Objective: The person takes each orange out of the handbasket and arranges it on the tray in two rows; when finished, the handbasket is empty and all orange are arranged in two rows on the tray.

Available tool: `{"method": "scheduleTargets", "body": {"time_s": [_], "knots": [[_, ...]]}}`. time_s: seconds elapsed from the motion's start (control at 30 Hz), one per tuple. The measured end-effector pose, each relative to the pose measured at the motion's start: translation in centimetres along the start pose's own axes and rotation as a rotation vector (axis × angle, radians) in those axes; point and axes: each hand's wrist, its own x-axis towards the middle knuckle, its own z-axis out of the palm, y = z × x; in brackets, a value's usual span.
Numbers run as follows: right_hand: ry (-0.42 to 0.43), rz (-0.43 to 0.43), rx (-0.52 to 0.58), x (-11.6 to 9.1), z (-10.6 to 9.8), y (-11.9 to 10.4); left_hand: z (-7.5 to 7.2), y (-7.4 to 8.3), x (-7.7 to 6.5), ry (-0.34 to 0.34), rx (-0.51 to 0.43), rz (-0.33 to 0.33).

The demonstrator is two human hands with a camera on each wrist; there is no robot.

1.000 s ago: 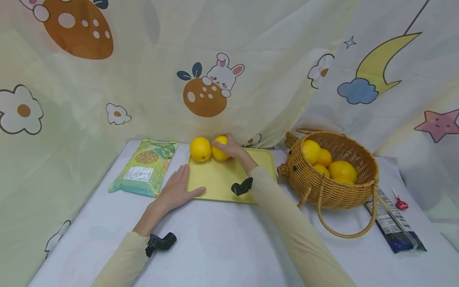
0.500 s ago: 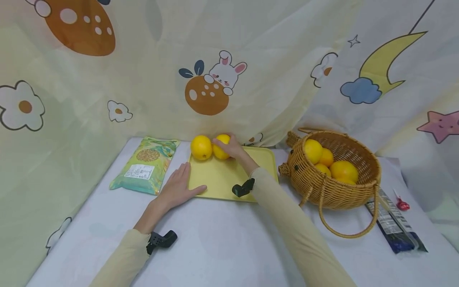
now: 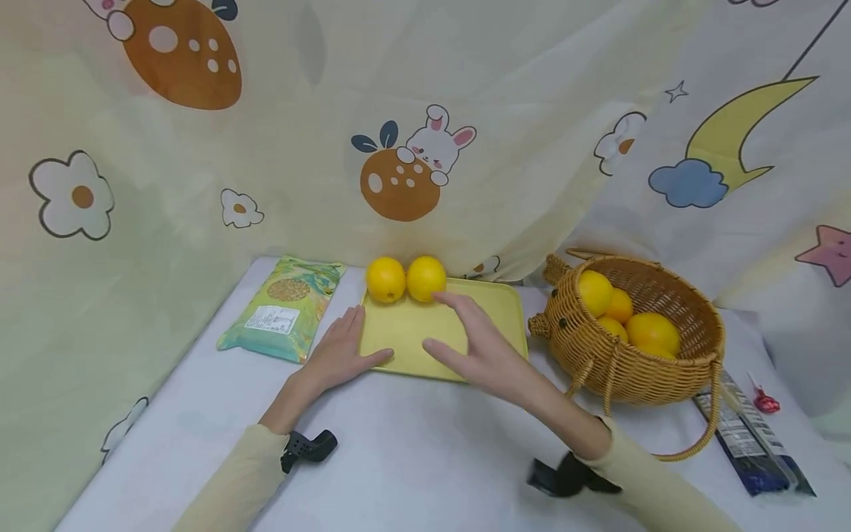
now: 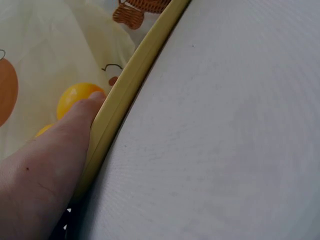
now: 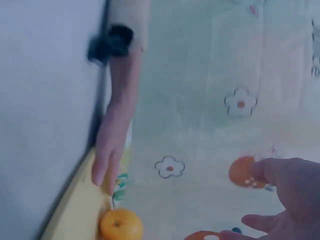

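Two oranges sit side by side in the far left corner of a yellow tray (image 3: pixel 412 336): a left orange (image 3: pixel 385 280) and a right orange (image 3: pixel 426 279). My left hand (image 3: pixel 339 351) lies at the tray's near left corner, fingers straight along the left edge and thumb over the front rim. In the left wrist view that thumb lies along the tray rim (image 4: pixel 115 105). My right hand (image 3: pixel 488 358) hovers over the right front of the tray, thumb and fingers spread, holding nothing. One orange (image 5: pixel 121 225) shows low in the right wrist view.
Left of the tray lies a green and yellow printed bag (image 3: pixel 279 310). A wicker animal-shaped basket (image 3: pixel 638 380) with several oranges stands to the right. Beside it are a dark-ended flat packet (image 3: pixel 751 443) and a red-wrapped lollipop (image 3: pixel 766 401). A printed curtain (image 3: pixel 518 148) hangs behind.
My right hand has let go of the right orange and drawn back toward the front right. Both oranges stay on the tray; my left hand keeps its place.
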Motion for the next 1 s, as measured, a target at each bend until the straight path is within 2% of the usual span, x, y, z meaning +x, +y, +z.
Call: {"method": "scheduleTargets", "body": {"time_s": [0.1, 0.23, 0.33, 0.4, 0.57, 0.73, 0.83, 1.0], "knots": [[0.088, -0.085, -0.123, -4.9, -1.6, -0.3, 0.0, 0.2, 0.2, -0.002, 0.011, 0.000], [0.198, -0.159, -0.164, -9.1, -4.3, 0.6, 0.0, 0.2, 0.4, -0.007, 0.013, 0.000], [0.267, -0.168, -0.161, -11.1, -7.0, 1.1, 0.0, 0.4, 0.4, -0.012, 0.007, 0.003], [0.296, -0.116, -0.153, -12.3, -8.7, 1.4, 0.0, 0.4, 0.3, -0.013, 0.003, 0.002], [0.308, 0.021, -0.106, -14.3, -11.7, 2.6, 0.0, 0.4, 0.1, -0.004, 0.005, 0.000], [0.290, 0.121, -0.117, -15.3, -12.4, 3.6, 0.0, 0.4, 0.0, -0.011, 0.006, -0.004], [0.288, 0.145, -0.120, -15.4, -12.4, 4.1, 0.0, 0.5, 0.0, -0.011, 0.003, -0.008], [0.264, 0.126, -0.121, -14.9, -12.5, 4.7, 0.0, 0.5, 0.0, -0.013, -0.001, -0.012]]}}
